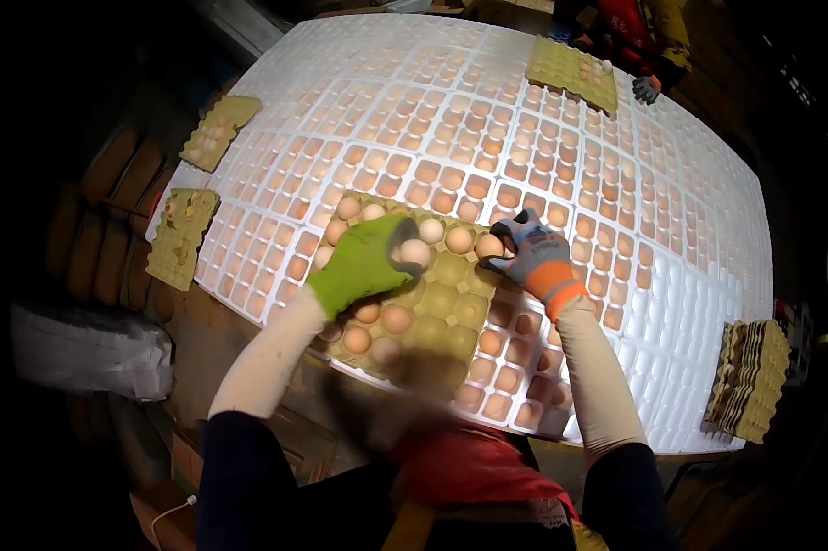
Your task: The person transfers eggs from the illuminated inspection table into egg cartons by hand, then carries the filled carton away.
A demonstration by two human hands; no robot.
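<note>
over the pulp tray [474,308], eggs at two gloved hands

toward nine o'clock of centre, a pale egg [416,253] is gripped above the tray by the green-gloved left hand [363,264], thumb and fingers curled about it. toward three o'clock, a second egg [489,246] is touched at the tray's edge by the curved fingers of the right hand [535,255]; whether it is gripped cannot be told. white trays [671,303] are spread around.

a shell could be cracked if the left hand were squeezed too hard or its egg knocked against a neighbour. the second egg could be dropped if it were pinched too loosely.

print is borne by the right hand's glove, but is too blurred to be read. toward one o'clock, marks on a co-worker's red garment [616,16] cannot be made out; nor can those on the red cloth [469,464] near six.
</note>
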